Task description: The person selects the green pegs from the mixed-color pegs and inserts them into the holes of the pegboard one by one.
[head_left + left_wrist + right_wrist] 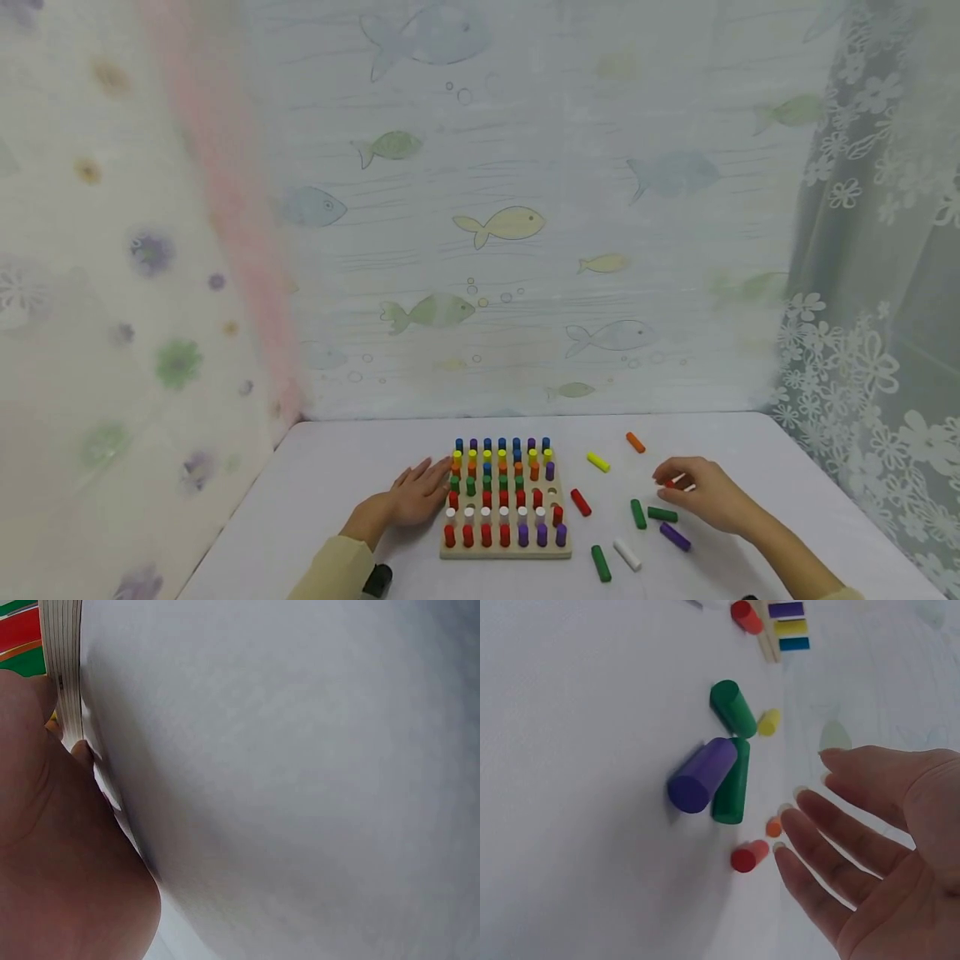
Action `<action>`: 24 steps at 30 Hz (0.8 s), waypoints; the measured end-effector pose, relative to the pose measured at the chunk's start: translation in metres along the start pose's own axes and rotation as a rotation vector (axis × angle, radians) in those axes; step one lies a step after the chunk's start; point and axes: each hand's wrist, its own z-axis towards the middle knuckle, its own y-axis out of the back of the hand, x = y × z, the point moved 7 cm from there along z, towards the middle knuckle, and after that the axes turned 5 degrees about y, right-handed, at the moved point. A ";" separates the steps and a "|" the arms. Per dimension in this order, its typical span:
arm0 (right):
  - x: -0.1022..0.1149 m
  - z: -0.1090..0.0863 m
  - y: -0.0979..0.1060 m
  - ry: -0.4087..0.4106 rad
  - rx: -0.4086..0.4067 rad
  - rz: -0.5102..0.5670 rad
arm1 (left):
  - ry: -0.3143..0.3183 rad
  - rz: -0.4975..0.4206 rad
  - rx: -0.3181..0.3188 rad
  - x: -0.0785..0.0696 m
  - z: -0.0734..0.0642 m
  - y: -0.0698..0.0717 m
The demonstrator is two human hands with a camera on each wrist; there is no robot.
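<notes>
Both grips look slack and empty to me. A wooden pegboard [506,553] sits centrally; the left hand [417,497] touches its nine-o'clock edge, the right hand [708,497] hangs loosely spread off three o'clock. Beside that lies a red peg [748,857], probably light, stiff, smooth: pinch mid-barrel.

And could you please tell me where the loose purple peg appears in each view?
Head: the purple peg lies lower right, just below a green peg.
Left wrist: not in the picture.
Right wrist: the purple peg is near centre, partly covering that green peg.
Shared landmark: the wooden pegboard, at lower middle, upper left and top right of centre.
</notes>
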 end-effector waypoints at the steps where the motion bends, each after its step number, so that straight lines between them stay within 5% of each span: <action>1: -0.002 -0.001 0.000 -0.006 0.000 0.001 | 0.001 -0.004 0.000 0.001 0.001 -0.001; 24: -0.034 -0.011 -0.010 -0.031 0.011 0.029 | -0.001 -0.002 -0.018 0.001 0.002 -0.002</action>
